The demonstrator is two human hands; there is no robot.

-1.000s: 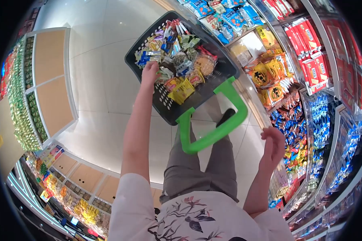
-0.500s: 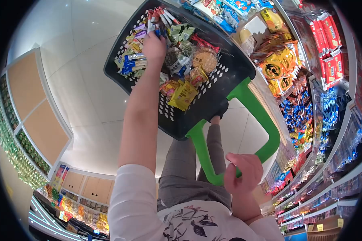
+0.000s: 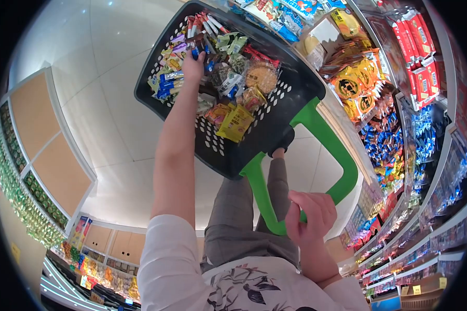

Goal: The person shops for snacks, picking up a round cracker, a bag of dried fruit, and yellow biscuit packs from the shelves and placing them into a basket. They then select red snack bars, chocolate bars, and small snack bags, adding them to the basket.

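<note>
My left hand reaches into a dark grey shopping basket with perforated sides. Its fingers are closed on a small dark blue snack packet. Close by lie white-and-red stick packets, blue-and-white stick packets and pale green packets. A round cracker in clear wrap and a yellow snack packet are nearer the handle side. My right hand is curled round the basket's green handle, its fingertips partly hidden.
Shelves with orange snack bags, red packs and blue-wrapped sweets run along the right, close to the basket. Wooden cabinets stand at the left. Pale floor tiles lie between, and my legs are below the basket.
My left hand has drawn slightly back toward me within the basket, and the dark blue packet shows more between its fingers. My right hand stays at the handle.
</note>
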